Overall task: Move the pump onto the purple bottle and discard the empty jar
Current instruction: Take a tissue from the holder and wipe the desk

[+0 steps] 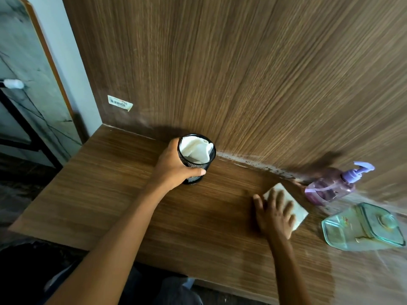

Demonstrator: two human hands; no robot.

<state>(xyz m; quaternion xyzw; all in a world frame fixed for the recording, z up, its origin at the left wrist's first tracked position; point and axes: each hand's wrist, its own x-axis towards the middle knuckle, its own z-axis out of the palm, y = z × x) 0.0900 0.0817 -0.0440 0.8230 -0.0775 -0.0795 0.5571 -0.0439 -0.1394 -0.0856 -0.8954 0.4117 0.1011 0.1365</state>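
The left hand (174, 166) is wrapped around a black mesh cup (196, 159) stuffed with white cloth, at twelve o'clock on the table (99, 183); the right hand (274, 213) lies flat, fingers spread, on a white cloth (297, 211), gripping nothing; the purple bottle (330, 187), pump (361, 169) apparently fitted, stands at three o'clock beside a clear container (361, 227); this looks like tidying, so next comes discarding the jar, if that container is it.

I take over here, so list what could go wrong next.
1. The right hand wipes a white cloth close to the purple bottle; a wider sweep may knock it over.
2. The left hand grips the mesh cup, whose loosely stuffed white tissue may spill if tilted.
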